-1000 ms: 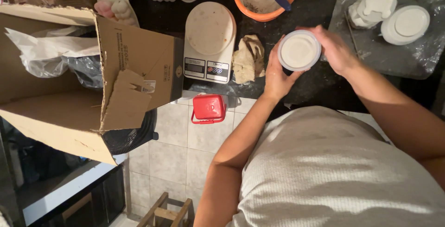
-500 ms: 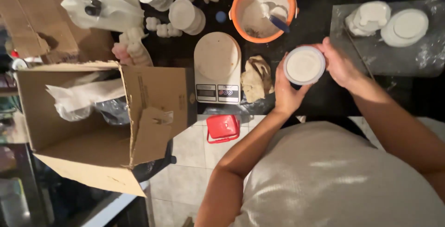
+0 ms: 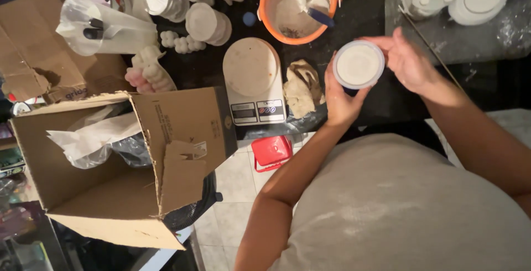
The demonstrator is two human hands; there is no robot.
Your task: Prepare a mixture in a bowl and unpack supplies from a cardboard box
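Observation:
A small round clear container (image 3: 358, 64) filled with smooth white material is held above the dark counter (image 3: 387, 99). My left hand (image 3: 337, 97) cups it from below and the left. My right hand (image 3: 406, 61) holds its right side, fingers curled round the rim. An orange bowl (image 3: 296, 6) with white mix and a blue-handled tool stands just behind the container. A white kitchen scale (image 3: 251, 80) and a crumpled beige cloth (image 3: 300, 87) lie to the left of my left hand.
An open cardboard box (image 3: 110, 166) with plastic wrap inside fills the lower left. White cast pieces (image 3: 204, 22) and a clear jug (image 3: 105, 27) stand at the back left. A plastic-covered sheet (image 3: 470, 33) with two white moulds sits at the back right. A red box (image 3: 271, 150) lies on the tiled floor.
The view has shifted, bringing more of the counter's back left into sight. Both hands still hold the container; my right hand's fingers have moved slightly round its rim.

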